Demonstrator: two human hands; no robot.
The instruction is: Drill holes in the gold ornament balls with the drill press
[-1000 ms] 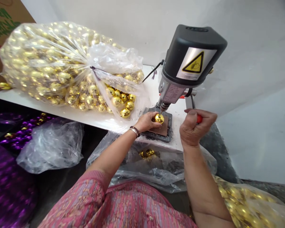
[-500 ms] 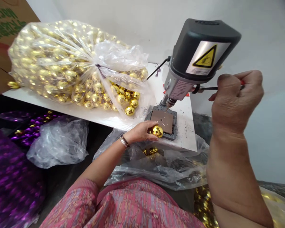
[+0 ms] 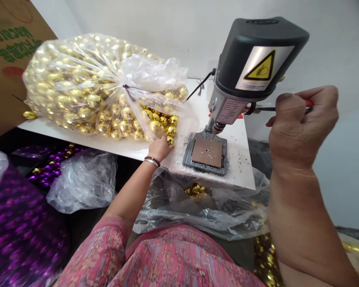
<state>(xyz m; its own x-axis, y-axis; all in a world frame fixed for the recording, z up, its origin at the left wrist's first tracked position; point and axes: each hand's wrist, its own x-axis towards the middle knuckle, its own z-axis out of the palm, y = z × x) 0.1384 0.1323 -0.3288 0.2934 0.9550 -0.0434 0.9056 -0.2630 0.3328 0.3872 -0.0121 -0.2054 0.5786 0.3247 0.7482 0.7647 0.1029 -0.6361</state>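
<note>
My left hand (image 3: 160, 148) is at the mouth of the clear plastic bag, its fingers closed on a shiny gold ball (image 3: 170, 140) at the edge of the pile. My right hand (image 3: 299, 127) is wrapped round the feed lever (image 3: 266, 109) of a small bench drill press (image 3: 263, 36). Below the drill chuck (image 3: 218, 127), the bit points down over a brown square plate (image 3: 208, 153) with a small hole in it. No ball sits on that plate. The big clear bag (image 3: 74, 79), tied in the middle, is full of gold balls.
Shavings dot the white table (image 3: 242, 167) round the drill base. Below its front edge hangs an open clear bag (image 3: 233, 215) with gold balls in it. Purple balls in a bag (image 3: 20, 231) lie at left, near a cardboard box (image 3: 8, 79). A black cable (image 3: 200, 83) runs behind.
My left hand has moved left from the drill base to the bag's mouth. The gold ball it held over the base is gone from there. My right hand stays on the lever.
</note>
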